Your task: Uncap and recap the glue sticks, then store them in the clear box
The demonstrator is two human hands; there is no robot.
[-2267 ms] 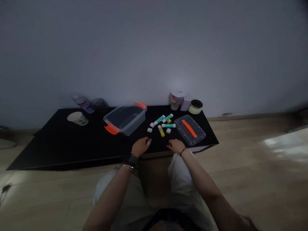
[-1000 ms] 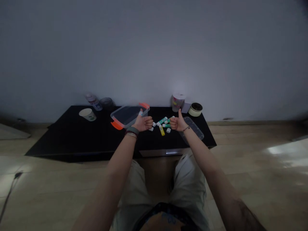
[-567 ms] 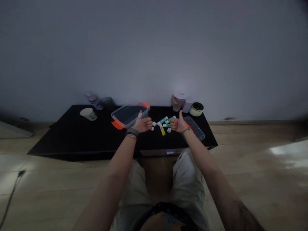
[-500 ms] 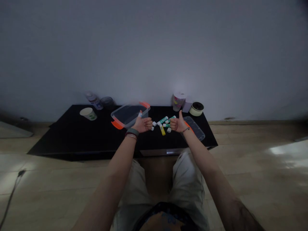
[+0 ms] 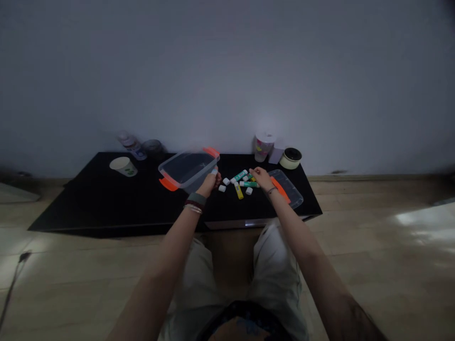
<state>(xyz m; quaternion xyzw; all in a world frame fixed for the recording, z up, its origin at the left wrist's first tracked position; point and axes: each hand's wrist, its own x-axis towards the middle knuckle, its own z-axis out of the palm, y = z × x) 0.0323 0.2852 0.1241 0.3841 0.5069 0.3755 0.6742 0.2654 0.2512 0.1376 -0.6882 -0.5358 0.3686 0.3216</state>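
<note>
While the left hand (image 5: 209, 183) curls narrow against the near right corner of a clear plastic storage box (image 5: 186, 169) with orange handles, I cannot tell whether it grips the box or anything else. Its white-wrapped fingertip (image 5: 214, 172) points up beside the box wall. The right hand (image 5: 261, 178) is also narrow, its fingers bunched at the right end of a small scatter of glue sticks, nearest a green one (image 5: 249, 184); whether it holds anything is hidden. A teal glue stick (image 5: 240, 175), a yellow glue stick (image 5: 238, 191) and loose white caps (image 5: 226, 181) lie between the hands on a low black table (image 5: 88, 199). Just right of the right hand lies a clear lid (image 5: 293, 199) with an orange handle. Against the wall stand a paper cup (image 5: 123, 166), a plastic cup (image 5: 263, 148) and a roll of tape (image 5: 290, 158).
</note>
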